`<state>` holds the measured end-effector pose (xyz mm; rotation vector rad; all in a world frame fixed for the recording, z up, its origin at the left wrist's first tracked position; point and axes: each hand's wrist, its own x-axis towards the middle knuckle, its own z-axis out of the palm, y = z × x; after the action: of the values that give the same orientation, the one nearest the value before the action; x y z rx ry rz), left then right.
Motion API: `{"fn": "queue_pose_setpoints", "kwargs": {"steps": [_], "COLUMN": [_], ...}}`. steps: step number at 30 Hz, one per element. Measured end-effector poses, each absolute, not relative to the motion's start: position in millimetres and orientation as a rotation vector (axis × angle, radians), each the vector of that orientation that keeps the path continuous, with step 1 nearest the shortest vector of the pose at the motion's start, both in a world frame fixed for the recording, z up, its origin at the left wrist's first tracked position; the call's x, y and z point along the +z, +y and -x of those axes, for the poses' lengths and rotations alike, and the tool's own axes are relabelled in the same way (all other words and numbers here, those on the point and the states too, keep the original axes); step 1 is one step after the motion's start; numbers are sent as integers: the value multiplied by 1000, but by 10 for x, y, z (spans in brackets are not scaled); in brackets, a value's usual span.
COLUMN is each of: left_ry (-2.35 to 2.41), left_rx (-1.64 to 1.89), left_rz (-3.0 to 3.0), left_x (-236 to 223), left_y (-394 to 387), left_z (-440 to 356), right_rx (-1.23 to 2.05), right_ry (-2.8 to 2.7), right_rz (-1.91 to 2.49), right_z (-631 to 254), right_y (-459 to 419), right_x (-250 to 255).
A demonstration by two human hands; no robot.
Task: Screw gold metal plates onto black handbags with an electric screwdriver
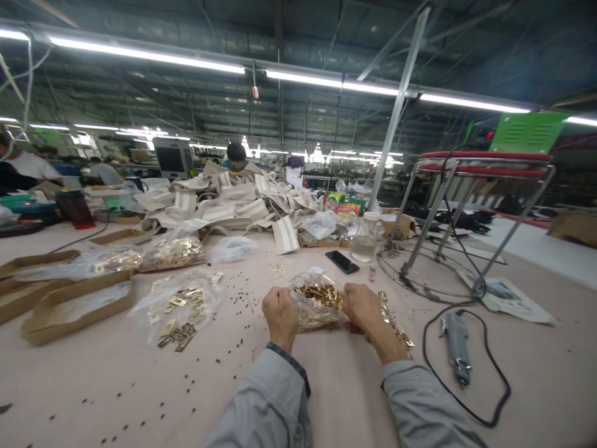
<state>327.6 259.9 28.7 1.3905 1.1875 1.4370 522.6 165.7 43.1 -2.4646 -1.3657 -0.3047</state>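
A clear plastic bag filled with small gold-coloured metal pieces is between my hands on the table. My left hand, closed in a fist, grips the bag's left edge. On the other side my right hand is closed around the bag's right edge. The bag's mouth appears spread, with the metal pieces showing inside. Loose gold metal parts lie just beyond my right wrist. Left of my left hand, flat gold buckle-like plates rest on another opened plastic bag.
Cardboard trays and filled bags stand left. A corded electric screwdriver lies right, near an upturned stool. Behind are a phone, a plastic jar and a heap of pale strap pieces. Small black bits dot the table.
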Motion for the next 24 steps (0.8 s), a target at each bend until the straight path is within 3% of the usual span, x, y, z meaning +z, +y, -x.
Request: {"fn": "queue_pose_setpoints", "kwargs": {"steps": [6, 11, 14, 24], "left_ry": [1160, 1080, 1040, 1123], "left_rx": [1396, 1366, 1305, 1108], "left_rz": [-1449, -1593, -1697, -2044], "left_x": [242, 220, 273, 351], "left_y": [2647, 2629, 2594, 2552], "left_z": [-3302, -3351, -3318, -3248], "right_rx": [-160, 128, 209, -176], "right_ry": [-1496, -1673, -1752, -1652], "right_rz": [1775, 1582, 1665, 2309], "right_z": [-4866, -4673, -4630, -4342], "right_y": [1774, 1692, 1616, 1853], "right_x": [388, 509, 565, 453]}}
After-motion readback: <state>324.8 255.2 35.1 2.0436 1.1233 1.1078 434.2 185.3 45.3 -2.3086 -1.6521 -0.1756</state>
